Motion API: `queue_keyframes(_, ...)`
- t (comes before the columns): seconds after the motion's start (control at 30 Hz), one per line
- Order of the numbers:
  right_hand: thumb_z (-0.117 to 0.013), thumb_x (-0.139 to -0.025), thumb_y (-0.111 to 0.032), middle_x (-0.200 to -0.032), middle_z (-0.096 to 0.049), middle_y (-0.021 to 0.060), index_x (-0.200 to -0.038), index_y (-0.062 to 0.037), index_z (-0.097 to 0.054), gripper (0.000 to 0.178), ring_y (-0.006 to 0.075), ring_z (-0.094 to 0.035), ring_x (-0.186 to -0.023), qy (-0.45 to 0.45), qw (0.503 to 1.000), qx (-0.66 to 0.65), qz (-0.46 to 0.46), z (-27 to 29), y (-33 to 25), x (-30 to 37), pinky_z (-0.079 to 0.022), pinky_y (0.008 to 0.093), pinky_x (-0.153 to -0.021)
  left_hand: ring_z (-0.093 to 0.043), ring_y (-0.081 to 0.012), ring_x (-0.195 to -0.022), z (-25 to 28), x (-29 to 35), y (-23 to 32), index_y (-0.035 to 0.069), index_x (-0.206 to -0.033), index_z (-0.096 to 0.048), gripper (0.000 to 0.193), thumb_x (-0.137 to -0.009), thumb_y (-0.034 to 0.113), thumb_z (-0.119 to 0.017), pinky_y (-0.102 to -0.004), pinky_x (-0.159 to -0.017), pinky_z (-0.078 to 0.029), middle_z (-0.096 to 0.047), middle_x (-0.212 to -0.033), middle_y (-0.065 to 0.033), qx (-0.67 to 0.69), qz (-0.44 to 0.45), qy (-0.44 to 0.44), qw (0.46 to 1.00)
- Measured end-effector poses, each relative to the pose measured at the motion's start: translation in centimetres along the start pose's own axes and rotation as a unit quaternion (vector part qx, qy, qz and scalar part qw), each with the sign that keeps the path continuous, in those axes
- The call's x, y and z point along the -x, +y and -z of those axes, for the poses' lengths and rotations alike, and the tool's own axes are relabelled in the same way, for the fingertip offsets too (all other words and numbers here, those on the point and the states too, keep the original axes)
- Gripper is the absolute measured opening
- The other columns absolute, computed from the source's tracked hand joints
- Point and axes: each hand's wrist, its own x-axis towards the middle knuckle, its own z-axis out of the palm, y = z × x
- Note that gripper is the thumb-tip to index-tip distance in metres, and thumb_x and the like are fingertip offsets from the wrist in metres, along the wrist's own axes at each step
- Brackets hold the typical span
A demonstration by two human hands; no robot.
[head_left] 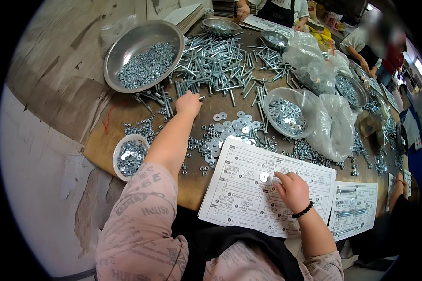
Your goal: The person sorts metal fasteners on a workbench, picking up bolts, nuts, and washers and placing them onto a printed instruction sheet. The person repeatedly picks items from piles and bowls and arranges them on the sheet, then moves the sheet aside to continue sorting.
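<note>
The left hand (188, 103) reaches far forward across the surface (109, 140) to the near edge of a big heap of long bolts (215, 63). Its fingers are curled down onto the bolts there, but whether they have hold of one cannot be told from this angle. The right hand (291, 189) rests on a printed sheet (239, 196) lying at the near edge of the surface, with its fingers bent and the fingertips pressing down close to a flat washer (264, 176) that lies on the paper just to their left; they hold nothing that shows. Loose washers and nuts (229, 129) lie scattered between the two hands. A large metal bowl of nuts (143, 56) sits left of the bolts, a small bowl (129, 156) stands beside the left forearm, and a clear bowl of washers (288, 112) sits to the right.
</note>
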Motion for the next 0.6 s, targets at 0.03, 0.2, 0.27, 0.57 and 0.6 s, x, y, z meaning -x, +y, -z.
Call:
queue_keyframes(0.03,-0.068,-0.073,-0.018,-0.071,-0.055,0.0073,-0.096,-0.0103,-0.063,0.025,0.0258,-0.056,-0.066,0.004,1.0,0.0,-0.007,0.1,0.5,-0.2,-0.046,0.0362,-0.057,-0.063,-0.0285,-0.084,-0.2,-0.6,0.0,0.008,-0.1,-0.063,0.022,-0.082,0.018,-0.054,-0.0405,-0.069,-0.051,-0.056,-0.1,-0.0114,-0.034,-0.009,-0.003,0.999)
queue_keyframes(0.2,-0.064,-0.075,-0.014,-0.079,-0.058,0.0087,-0.094,-0.0093,-0.063,0.02,0.027,-0.057,-0.072,0.014,1.0,0.015,0.002,0.5,2.2,-4.1,-0.047,0.037,-0.061,-0.063,-0.0271,-0.083,-1.3,-2.1,0.2,0.007,-0.09,-0.065,0.018,-0.081,0.01,-0.05,-0.0404,-0.066,-0.052,-0.057,-0.094,-0.0107,-0.12,-0.068,-0.009,0.99)
queue_keyframes(0.27,-0.062,-0.077,-0.015,-0.084,-0.059,0.0084,-0.097,-0.0101,-0.063,0.021,0.0273,-0.058,-0.077,0.01,1.0,0.003,0.017,-0.5,2.2,-6.6,-0.048,0.0373,-0.064,-0.063,-0.0269,-0.082,-1.4,-2.2,-0.1,0.008,-0.089,-0.065,0.017,-0.081,0.011,-0.05,-0.0398,-0.065,-0.051,-0.057,-0.091,-0.0102,-0.136,-0.091,-0.011,0.986)
queue_keyframes(0.57,-0.044,-0.086,-0.012,-0.097,-0.062,0.0124,-0.106,-0.0072,-0.058,0.025,0.0278,-0.063,-0.085,-0.143,0.968,0.168,-0.121,-6.6,1.2,-15.2,-0.052,0.0379,-0.069,-0.062,-0.028,-0.077,1.2,0.1,-1.3,0.008,-0.086,-0.058,0.016,-0.075,0.019,-0.058,-0.0394,-0.066,-0.048,-0.06,-0.081,-0.0116,0.024,-0.142,0.094,0.985)
queue_keyframes(0.6,-0.043,-0.086,-0.011,-0.095,-0.063,0.0132,-0.105,-0.0063,-0.058,0.025,0.0274,-0.064,-0.084,-0.17,0.954,0.199,-0.143,-6.7,1.0,-15.6,-0.052,0.0376,-0.068,-0.061,-0.0282,-0.076,1.8,0.2,-1.0,0.008,-0.086,-0.058,0.017,-0.075,0.021,-0.058,-0.0396,-0.065,-0.048,-0.061,-0.081,-0.0109,0.09,-0.087,0.081,0.989)
